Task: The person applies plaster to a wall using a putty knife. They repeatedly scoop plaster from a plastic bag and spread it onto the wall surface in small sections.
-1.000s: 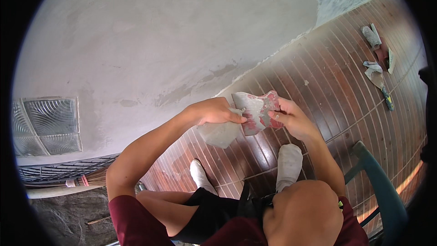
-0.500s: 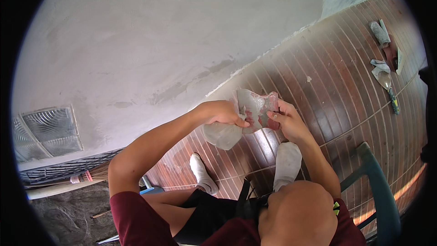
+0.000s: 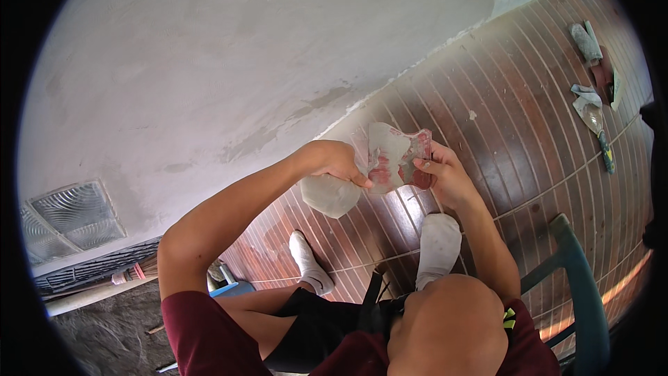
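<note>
A limp sheet (image 3: pixel 391 159), patchy red and pale grey with an uneven, wavy edge, is stretched between my two hands in front of the wall. It looks like a worn, dust-coated sheet, though I cannot tell its material. My left hand (image 3: pixel 339 163) is closed on its left part, thumb on top. From beneath that hand hangs a pale grey, rounded flap (image 3: pixel 331 196), which seems to belong to the same sheet. My right hand (image 3: pixel 445 173) pinches the right edge between thumb and fingers. The fingers behind the sheet are partly hidden.
A grey plastered wall (image 3: pixel 229 63) meets the brown tiled floor (image 3: pixel 501 111). At right lie a putty knife (image 3: pixel 602 141), a grey rolled piece (image 3: pixel 585 43) and reddish scraps (image 3: pixel 602 66). A green chair (image 3: pixel 581 282) stands lower right; glass blocks (image 3: pixel 73 209) sit at left.
Both hands have risen slightly with the sheet. It now lies flatter toward me, showing more of its pale, red-patched face. The view has shifted a little.
</note>
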`<state>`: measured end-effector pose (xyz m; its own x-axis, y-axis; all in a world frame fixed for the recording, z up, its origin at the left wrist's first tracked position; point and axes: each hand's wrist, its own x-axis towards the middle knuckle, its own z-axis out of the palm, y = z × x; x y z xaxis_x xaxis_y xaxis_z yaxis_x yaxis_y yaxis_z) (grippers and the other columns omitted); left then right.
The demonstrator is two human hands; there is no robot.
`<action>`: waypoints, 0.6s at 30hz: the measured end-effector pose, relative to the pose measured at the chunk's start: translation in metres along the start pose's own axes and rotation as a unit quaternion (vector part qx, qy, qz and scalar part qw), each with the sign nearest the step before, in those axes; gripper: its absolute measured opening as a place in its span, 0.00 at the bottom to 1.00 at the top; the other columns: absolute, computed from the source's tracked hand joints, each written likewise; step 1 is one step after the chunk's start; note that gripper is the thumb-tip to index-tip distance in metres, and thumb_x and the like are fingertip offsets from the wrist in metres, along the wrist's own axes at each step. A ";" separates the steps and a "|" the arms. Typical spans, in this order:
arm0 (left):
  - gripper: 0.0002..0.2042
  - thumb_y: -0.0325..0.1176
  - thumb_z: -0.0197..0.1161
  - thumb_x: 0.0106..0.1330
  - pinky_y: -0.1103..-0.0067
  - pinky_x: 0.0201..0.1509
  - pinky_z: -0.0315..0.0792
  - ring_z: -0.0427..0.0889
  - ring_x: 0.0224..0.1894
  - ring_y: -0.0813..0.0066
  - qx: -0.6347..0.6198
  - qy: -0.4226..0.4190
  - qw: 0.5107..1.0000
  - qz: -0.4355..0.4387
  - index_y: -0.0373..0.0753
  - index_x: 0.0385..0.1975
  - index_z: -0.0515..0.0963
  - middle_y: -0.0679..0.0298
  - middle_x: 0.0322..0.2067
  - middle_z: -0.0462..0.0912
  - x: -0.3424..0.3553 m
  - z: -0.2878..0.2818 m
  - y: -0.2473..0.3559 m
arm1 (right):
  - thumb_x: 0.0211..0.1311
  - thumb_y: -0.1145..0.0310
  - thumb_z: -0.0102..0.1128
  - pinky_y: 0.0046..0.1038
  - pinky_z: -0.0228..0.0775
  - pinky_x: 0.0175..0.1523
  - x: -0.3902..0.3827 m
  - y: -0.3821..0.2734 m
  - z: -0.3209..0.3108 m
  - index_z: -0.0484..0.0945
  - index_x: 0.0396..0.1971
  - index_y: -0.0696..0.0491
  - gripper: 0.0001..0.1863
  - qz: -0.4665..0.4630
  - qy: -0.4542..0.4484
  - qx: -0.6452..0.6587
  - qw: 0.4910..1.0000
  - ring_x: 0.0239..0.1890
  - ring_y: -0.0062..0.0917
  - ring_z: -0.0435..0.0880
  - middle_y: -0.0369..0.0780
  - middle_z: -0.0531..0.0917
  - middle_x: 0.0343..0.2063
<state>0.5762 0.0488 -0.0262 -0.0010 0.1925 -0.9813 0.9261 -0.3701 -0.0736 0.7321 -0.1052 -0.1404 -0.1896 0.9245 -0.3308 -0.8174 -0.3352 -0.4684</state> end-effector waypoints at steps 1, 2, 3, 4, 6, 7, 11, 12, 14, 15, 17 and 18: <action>0.35 0.65 0.69 0.49 0.71 0.33 0.72 0.80 0.30 0.64 0.002 0.001 1.000 0.004 0.29 0.27 0.82 0.55 0.25 0.81 0.000 -0.001 0.001 | 0.66 0.79 0.48 0.28 0.73 0.53 0.001 0.001 -0.002 0.73 0.53 0.59 0.16 0.000 0.012 0.007 1.000 0.46 0.22 0.80 0.40 0.81 0.44; 0.35 0.66 0.69 0.48 0.71 0.34 0.72 0.81 0.30 0.63 0.005 0.003 1.000 0.008 0.29 0.27 0.82 0.54 0.25 0.81 -0.002 -0.002 0.003 | 0.66 0.80 0.47 0.29 0.73 0.55 0.001 0.001 -0.005 0.72 0.53 0.60 0.16 0.004 0.019 0.015 1.000 0.48 0.24 0.80 0.41 0.81 0.46; 0.35 0.66 0.70 0.47 0.70 0.34 0.73 0.81 0.30 0.62 0.039 0.021 0.999 0.004 0.30 0.27 0.82 0.54 0.26 0.82 -0.003 -0.003 0.005 | 0.66 0.80 0.47 0.30 0.72 0.58 0.001 0.001 -0.008 0.72 0.53 0.60 0.16 -0.003 0.019 0.026 0.999 0.51 0.26 0.80 0.42 0.80 0.47; 0.35 0.66 0.70 0.46 0.70 0.34 0.73 0.82 0.30 0.61 0.075 0.039 0.996 0.001 0.30 0.27 0.82 0.54 0.26 0.82 -0.006 -0.004 0.008 | 0.66 0.80 0.47 0.30 0.73 0.57 0.002 0.002 -0.009 0.72 0.53 0.61 0.16 0.014 0.031 0.005 0.999 0.50 0.26 0.80 0.42 0.80 0.47; 0.33 0.64 0.72 0.43 0.70 0.36 0.74 0.84 0.33 0.60 0.143 0.071 0.987 -0.008 0.33 0.29 0.83 0.55 0.28 0.84 -0.011 -0.004 0.016 | 0.65 0.81 0.47 0.29 0.73 0.56 0.003 0.002 -0.013 0.71 0.53 0.61 0.17 0.036 0.050 -0.032 0.998 0.49 0.26 0.81 0.42 0.80 0.47; 0.32 0.63 0.74 0.41 0.70 0.38 0.75 0.84 0.36 0.60 0.174 0.085 0.981 -0.016 0.35 0.30 0.84 0.56 0.30 0.84 -0.013 -0.002 0.020 | 0.65 0.81 0.48 0.30 0.73 0.56 0.003 0.002 -0.014 0.72 0.53 0.61 0.17 0.036 0.036 -0.031 0.998 0.49 0.26 0.81 0.43 0.80 0.47; 0.23 0.52 0.76 0.42 0.70 0.38 0.78 0.86 0.38 0.61 0.318 0.175 0.931 0.025 0.40 0.32 0.85 0.60 0.33 0.86 -0.022 0.016 0.028 | 0.64 0.81 0.49 0.31 0.75 0.54 0.006 0.001 -0.012 0.72 0.51 0.62 0.16 0.059 0.018 -0.010 0.998 0.48 0.27 0.81 0.44 0.80 0.46; 0.21 0.51 0.76 0.44 0.71 0.37 0.78 0.86 0.37 0.63 0.347 0.194 0.917 0.029 0.41 0.31 0.85 0.61 0.30 0.85 -0.023 0.022 0.028 | 0.63 0.81 0.49 0.32 0.76 0.54 0.007 0.000 -0.011 0.72 0.51 0.62 0.16 0.059 0.010 0.005 0.998 0.48 0.28 0.82 0.45 0.80 0.46; 0.19 0.50 0.74 0.47 0.73 0.36 0.77 0.86 0.34 0.65 0.407 0.235 0.882 0.038 0.42 0.30 0.84 0.63 0.26 0.84 -0.024 0.034 0.027 | 0.62 0.81 0.50 0.31 0.77 0.52 0.008 -0.002 -0.008 0.73 0.52 0.61 0.17 0.073 0.013 0.005 0.997 0.47 0.27 0.83 0.43 0.81 0.46; 0.15 0.46 0.73 0.48 0.74 0.35 0.77 0.86 0.34 0.65 0.408 0.254 0.876 0.037 0.42 0.29 0.84 0.63 0.25 0.84 -0.024 0.038 0.027 | 0.61 0.81 0.51 0.30 0.78 0.51 0.009 -0.003 -0.007 0.73 0.52 0.60 0.18 0.073 0.006 0.009 0.997 0.46 0.26 0.83 0.43 0.81 0.46; 0.08 0.38 0.71 0.51 0.75 0.34 0.77 0.86 0.34 0.66 0.397 0.272 0.876 0.028 0.44 0.28 0.84 0.64 0.24 0.83 -0.024 0.043 0.026 | 0.61 0.81 0.51 0.30 0.79 0.50 0.010 -0.002 -0.006 0.73 0.52 0.61 0.18 0.074 0.015 0.014 0.997 0.45 0.26 0.84 0.43 0.82 0.45; 0.07 0.36 0.70 0.50 0.75 0.33 0.77 0.86 0.33 0.66 0.413 0.286 0.864 0.026 0.44 0.27 0.84 0.64 0.24 0.83 -0.024 0.046 0.027 | 0.61 0.81 0.51 0.31 0.80 0.49 0.010 -0.001 -0.007 0.73 0.52 0.61 0.18 0.070 0.009 0.021 0.997 0.45 0.26 0.84 0.43 0.82 0.45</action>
<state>0.5839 -0.0080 -0.0130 0.4376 0.4865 -0.7562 0.3339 -0.8688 -0.3657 0.7348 -0.0968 -0.1487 -0.2946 0.8657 -0.4048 -0.8057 -0.4527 -0.3818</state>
